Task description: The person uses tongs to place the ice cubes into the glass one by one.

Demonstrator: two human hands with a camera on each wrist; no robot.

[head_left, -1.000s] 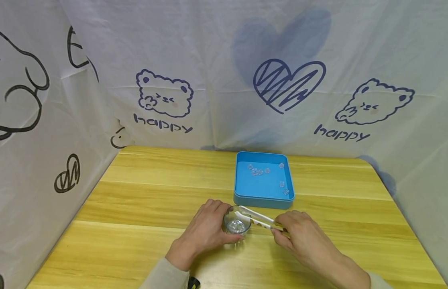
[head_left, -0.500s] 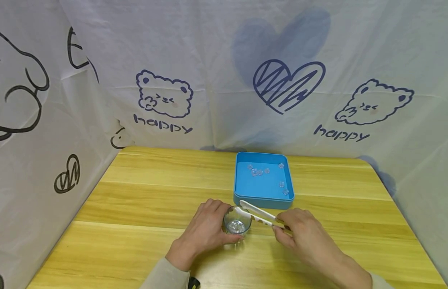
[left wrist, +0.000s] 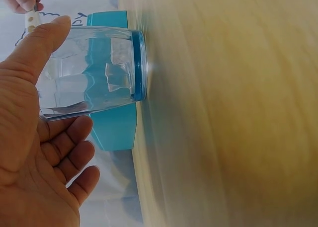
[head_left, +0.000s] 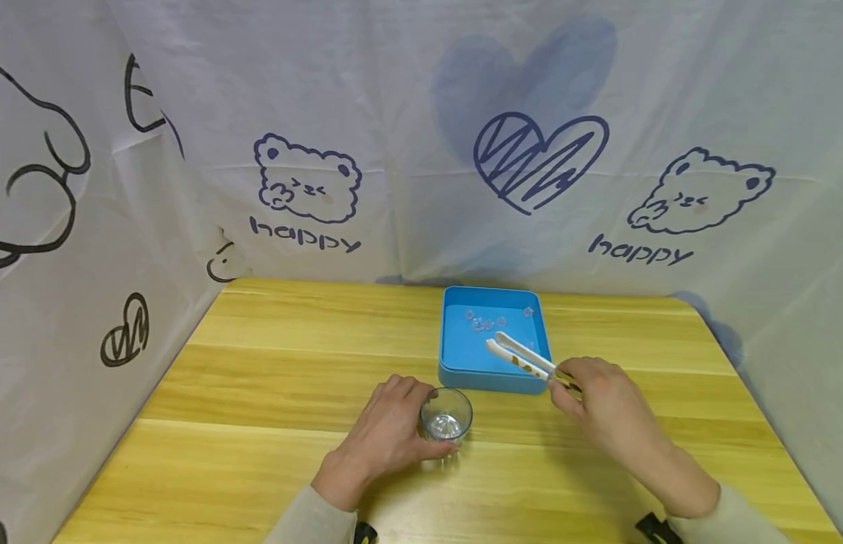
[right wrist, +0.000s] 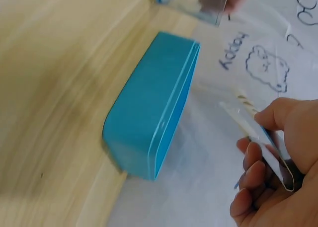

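Observation:
My left hand [head_left: 384, 427] holds a small clear drinking glass [head_left: 457, 414] upright on the table, thumb on its near side and fingers behind. Clear pieces [left wrist: 118, 78] lie at the glass's bottom in the left wrist view. With thumb and fingers, my right hand [head_left: 612, 408] grips white tongs [head_left: 526, 361] with brown spots. Their tips stand apart above the blue tray [head_left: 492, 380], with nothing visible between them. Several small clear flower-shaped pieces [head_left: 479, 325] are in the tray, mostly toward the back left. The tongs hide part of its right side.
The wood-patterned table [head_left: 272, 363] carries the tray behind the glass and slightly to its right. A white cloth [head_left: 421, 227] with blue bear and heart drawings hangs behind the table and along its sides.
My right hand has moved the tongs from the glass's rim up and right to above the tray. My left hand and the glass have stayed in place.

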